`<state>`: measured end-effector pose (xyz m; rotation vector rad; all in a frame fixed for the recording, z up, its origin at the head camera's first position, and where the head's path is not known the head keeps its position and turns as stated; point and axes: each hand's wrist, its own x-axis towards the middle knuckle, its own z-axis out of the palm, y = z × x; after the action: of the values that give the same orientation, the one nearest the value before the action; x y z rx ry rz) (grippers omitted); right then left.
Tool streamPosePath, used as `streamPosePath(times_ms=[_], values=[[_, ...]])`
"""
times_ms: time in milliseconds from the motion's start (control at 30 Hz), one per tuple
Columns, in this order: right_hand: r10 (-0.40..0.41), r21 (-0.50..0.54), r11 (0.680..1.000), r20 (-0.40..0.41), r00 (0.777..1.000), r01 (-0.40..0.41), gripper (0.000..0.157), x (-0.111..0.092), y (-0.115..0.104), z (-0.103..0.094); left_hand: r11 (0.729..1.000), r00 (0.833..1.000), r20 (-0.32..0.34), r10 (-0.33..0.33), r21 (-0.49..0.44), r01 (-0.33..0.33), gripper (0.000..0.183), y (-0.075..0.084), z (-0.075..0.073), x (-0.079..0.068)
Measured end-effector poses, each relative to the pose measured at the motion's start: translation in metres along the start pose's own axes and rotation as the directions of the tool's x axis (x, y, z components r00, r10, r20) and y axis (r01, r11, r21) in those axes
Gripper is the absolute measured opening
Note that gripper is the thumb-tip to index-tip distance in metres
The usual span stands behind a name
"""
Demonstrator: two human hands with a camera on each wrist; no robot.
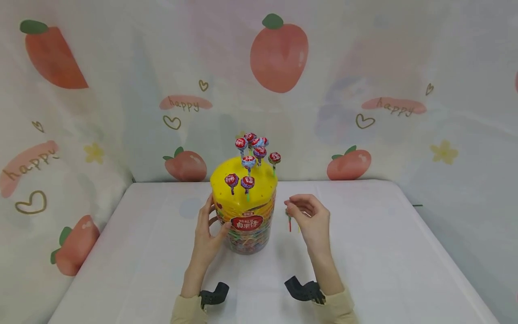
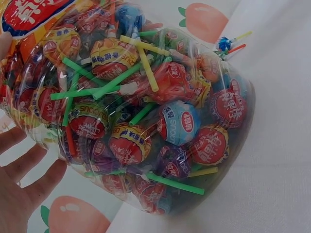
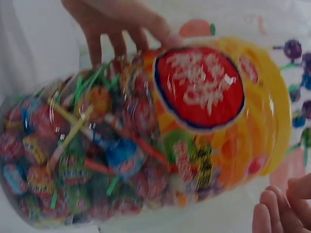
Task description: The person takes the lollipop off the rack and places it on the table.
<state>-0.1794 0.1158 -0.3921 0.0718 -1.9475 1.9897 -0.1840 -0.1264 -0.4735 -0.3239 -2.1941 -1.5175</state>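
A clear plastic jar point(image 1: 251, 238) of wrapped lollipops stands upright on the white table, with a yellow lid point(image 1: 226, 186). Several lollipops point(image 1: 259, 153) stand upright by their sticks in the lid. My left hand point(image 1: 208, 240) holds the jar's left side, thumb in front and fingers spread around behind. To the right of the jar, my right hand point(image 1: 311, 218) hovers with bent fingers and nothing visible between them. Beneath its fingertips lie two loose lollipops, one with a red stick point(image 1: 289, 225) and one with a yellow stick point(image 2: 243, 35); the hand partly hides them in the head view.
The white tabletop point(image 1: 380, 252) extends around the jar. A pale curtain point(image 1: 226, 54) printed with peaches and hearts hangs behind and at the sides. Black wrist mounts point(image 1: 303, 289) sit on both forearms.
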Motion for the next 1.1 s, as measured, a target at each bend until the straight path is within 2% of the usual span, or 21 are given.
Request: streamPosePath(times_ms=[133, 233, 367, 600, 767, 1000, 1100], values=[[-0.124, 0.028, 0.992, -0.005, 0.992, 0.124, 0.015, -0.007, -0.013, 0.012, 1.000, 1.000, 0.001, -0.003, 0.003, 0.003, 0.083, 0.021, -0.005, 0.002], [-0.192, 0.017, 0.981, 0.006, 0.981, 0.192, 0.016, -0.011, -0.021, 0.019, 1.000, 1.000, -0.004, 0.012, 0.007, -0.012, 0.083, 0.017, -0.005, 0.003], [-0.249, -0.027, 0.968, 0.035, 0.968, 0.250, 0.017, -0.015, -0.029, 0.024, 0.999, 0.999, -0.013, 0.039, 0.022, -0.038, 0.086, -0.004, -0.001, 0.003], [-0.341, -0.059, 0.936, 0.093, 0.936, 0.347, 0.020, -0.018, -0.041, 0.035, 0.998, 0.999, -0.007, 0.054, 0.031, -0.053, 0.085, -0.004, -0.002, 0.003], [-0.388, -0.082, 0.913, 0.121, 0.914, 0.398, 0.022, -0.019, -0.043, 0.045, 0.999, 1.000, -0.003, 0.032, 0.033, -0.031, 0.086, -0.004, -0.002, 0.002], [-0.409, -0.102, 0.900, 0.135, 0.903, 0.423, 0.028, -0.018, -0.046, 0.057, 1.000, 1.000, -0.008, 0.017, -0.008, -0.017, 0.087, -0.003, -0.002, 0.001], [-0.413, -0.111, 0.897, 0.141, 0.900, 0.429, 0.029, -0.017, -0.046, 0.061, 1.000, 1.000, -0.010, 0.017, 0.002, -0.017, 0.087, -0.003, -0.001, 0.001]])
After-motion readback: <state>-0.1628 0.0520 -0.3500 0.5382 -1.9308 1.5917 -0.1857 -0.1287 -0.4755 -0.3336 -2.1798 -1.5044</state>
